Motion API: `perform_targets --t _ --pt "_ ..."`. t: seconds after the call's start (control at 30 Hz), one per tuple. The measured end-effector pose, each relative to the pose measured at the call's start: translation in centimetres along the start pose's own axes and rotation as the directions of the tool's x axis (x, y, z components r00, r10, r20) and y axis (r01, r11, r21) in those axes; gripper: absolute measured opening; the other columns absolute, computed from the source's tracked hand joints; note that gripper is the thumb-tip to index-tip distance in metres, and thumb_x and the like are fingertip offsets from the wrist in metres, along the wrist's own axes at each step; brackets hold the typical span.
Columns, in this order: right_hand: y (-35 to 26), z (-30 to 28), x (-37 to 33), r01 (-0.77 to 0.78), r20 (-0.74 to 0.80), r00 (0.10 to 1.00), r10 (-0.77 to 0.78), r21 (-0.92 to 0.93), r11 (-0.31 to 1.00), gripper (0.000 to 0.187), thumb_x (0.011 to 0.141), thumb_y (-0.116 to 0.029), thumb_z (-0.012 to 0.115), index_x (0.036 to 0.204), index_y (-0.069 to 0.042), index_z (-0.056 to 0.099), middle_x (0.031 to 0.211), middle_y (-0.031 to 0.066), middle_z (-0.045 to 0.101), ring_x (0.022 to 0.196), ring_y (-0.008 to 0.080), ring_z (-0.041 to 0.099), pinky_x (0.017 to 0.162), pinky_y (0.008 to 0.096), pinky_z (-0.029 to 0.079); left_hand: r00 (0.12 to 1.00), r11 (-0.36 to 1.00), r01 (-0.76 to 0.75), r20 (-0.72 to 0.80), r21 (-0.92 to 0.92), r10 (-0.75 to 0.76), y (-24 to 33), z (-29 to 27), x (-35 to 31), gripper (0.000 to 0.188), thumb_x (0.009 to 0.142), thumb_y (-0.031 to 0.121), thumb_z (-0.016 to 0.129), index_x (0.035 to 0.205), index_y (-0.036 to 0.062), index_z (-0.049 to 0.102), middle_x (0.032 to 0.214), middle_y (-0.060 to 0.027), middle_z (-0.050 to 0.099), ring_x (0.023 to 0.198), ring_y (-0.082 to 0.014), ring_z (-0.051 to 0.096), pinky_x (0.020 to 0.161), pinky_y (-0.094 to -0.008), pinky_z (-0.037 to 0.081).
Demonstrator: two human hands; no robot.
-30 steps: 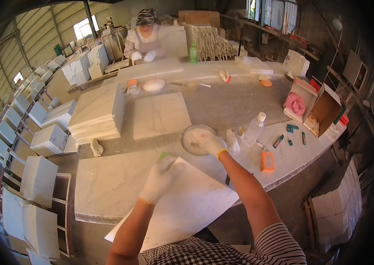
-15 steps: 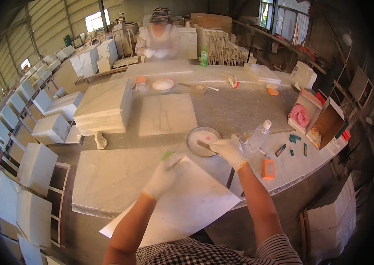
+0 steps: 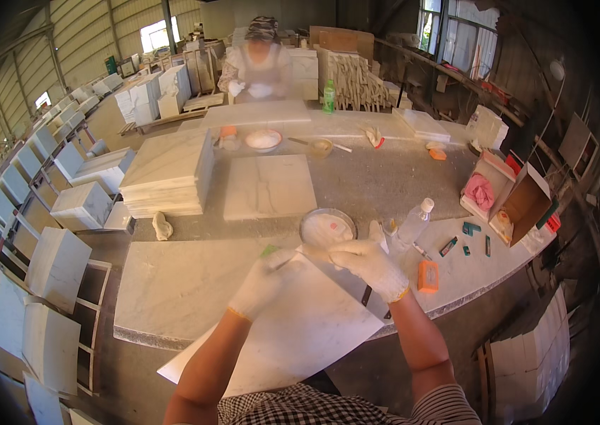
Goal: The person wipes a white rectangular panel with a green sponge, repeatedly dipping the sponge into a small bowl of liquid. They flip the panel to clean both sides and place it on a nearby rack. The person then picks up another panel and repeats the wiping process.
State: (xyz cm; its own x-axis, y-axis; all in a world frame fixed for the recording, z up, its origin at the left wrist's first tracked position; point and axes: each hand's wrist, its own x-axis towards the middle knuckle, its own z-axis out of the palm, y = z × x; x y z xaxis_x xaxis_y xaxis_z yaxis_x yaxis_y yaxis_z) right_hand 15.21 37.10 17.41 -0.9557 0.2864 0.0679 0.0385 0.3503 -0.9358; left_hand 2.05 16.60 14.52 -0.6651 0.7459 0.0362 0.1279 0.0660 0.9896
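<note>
I see a pale stone slab [image 3: 307, 326] set cornerwise between the two forearms, white with faint grey mottling, its face smooth and its edges straight. One corner points away from the wearer toward a round dish [image 3: 313, 212]; the near part reaches past the front edge of the counter [image 3: 172, 283]. I have both gloved hands close together around that far corner. The left hand [image 3: 264, 282] overlaps the slab's left edge, its fingers blurred, with a green scrap [image 3: 269, 251] just beyond them — I cannot tell whether that grip is clamped on anything. The right hand [image 3: 370, 265] has its fingers bunched near the corner, pointing toward the left hand; whether something thin sits in that grip I cannot make out from here. Both gloves look like white knitted fabric with yellow edging at the wrists. The dish has a thin rim and whitish contents with a small reddish spot. To its right I see a clear bottle [image 3: 413, 223] with a white cap and, nearer, an orange block [image 3: 428, 276]. Farther off stands a stack of white slabs [image 3: 169, 170] — layered edges, square corners — beside a flat, grey-veined tile [image 3: 270, 185].
</note>
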Motion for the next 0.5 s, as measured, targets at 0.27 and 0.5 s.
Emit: perform_targets --t 0.27,0.5 --pt "0.2 0.1 -0.3 0.040 -0.053 0.998 -0.045 -0.098 0.994 0.027 0.096 -0.022 0.065 0.111 -0.001 0.075 0.090 0.0062 0.073 0.086 0.0146 0.064 0.082 0.0283 0.049 0.996 0.997 0.069 0.059 0.044 -0.071 1.2 -0.4 -0.2 0.036 0.098 0.019 0.066 0.129 0.0020 0.069 0.108 -0.0035 0.071 0.100 -0.0105 0.062 0.090 -0.0277 0.051" --pt "0.5 0.4 -0.5 0.103 -0.107 0.986 -0.130 -0.228 0.968 0.026 0.095 -0.022 0.067 0.112 -0.004 0.075 0.100 0.0131 0.076 0.091 0.0213 0.070 0.083 0.0328 0.053 1.000 1.000 0.018 -0.007 -0.009 -0.018 0.8 0.2 -0.3 0.022 0.097 0.013 0.065 0.111 -0.0029 0.070 0.099 -0.0075 0.060 0.093 -0.0156 0.059 0.083 -0.0295 0.049"
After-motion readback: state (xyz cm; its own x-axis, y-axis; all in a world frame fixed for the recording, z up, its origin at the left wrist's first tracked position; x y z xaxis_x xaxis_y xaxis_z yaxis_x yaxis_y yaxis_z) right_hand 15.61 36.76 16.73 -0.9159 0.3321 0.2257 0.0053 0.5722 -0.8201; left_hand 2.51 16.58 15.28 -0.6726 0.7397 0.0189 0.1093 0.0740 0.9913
